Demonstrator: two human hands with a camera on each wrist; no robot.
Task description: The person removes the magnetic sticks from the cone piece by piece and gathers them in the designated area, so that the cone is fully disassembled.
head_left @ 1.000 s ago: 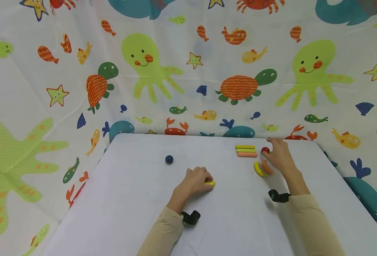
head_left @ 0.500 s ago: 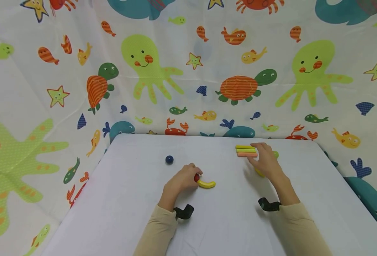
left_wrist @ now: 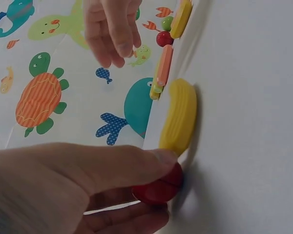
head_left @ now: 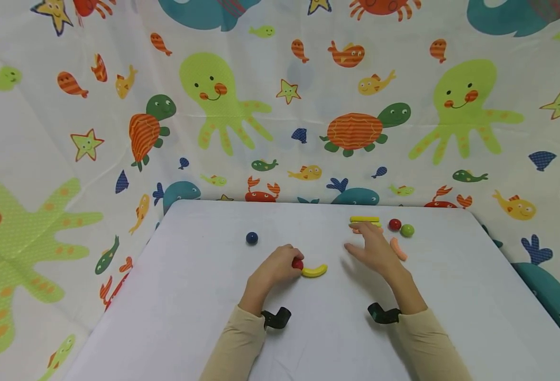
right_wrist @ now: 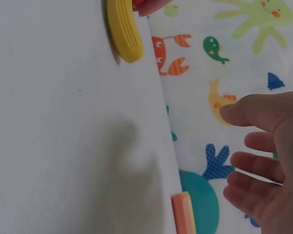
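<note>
My left hand [head_left: 277,265] pinches a small red ball [left_wrist: 158,187] between thumb and fingers, just above or on the white table. Against that ball lies one end of a yellow banana-shaped piece [head_left: 315,271]; its other end points right. My right hand [head_left: 375,248] hovers over the table to the right, thumb and fingers spread, holding nothing. Behind it are a yellow stick [head_left: 364,219] and a peach stick [right_wrist: 183,213], partly covered in the head view. A second yellow curved piece [left_wrist: 181,18] shows in the left wrist view but is hidden in the head view.
A second red ball [head_left: 395,225] and a green ball [head_left: 407,230] sit at the back right. Near them lies an orange curved piece [head_left: 397,249]. A dark blue ball [head_left: 251,238] stands left of centre on the white table [head_left: 180,296]. A printed curtain hangs behind.
My right hand has moved left and nearer from the back-right balls. The left hand drew left, uncovering the banana-shaped piece and red ball, then shifted slightly right with both.
</note>
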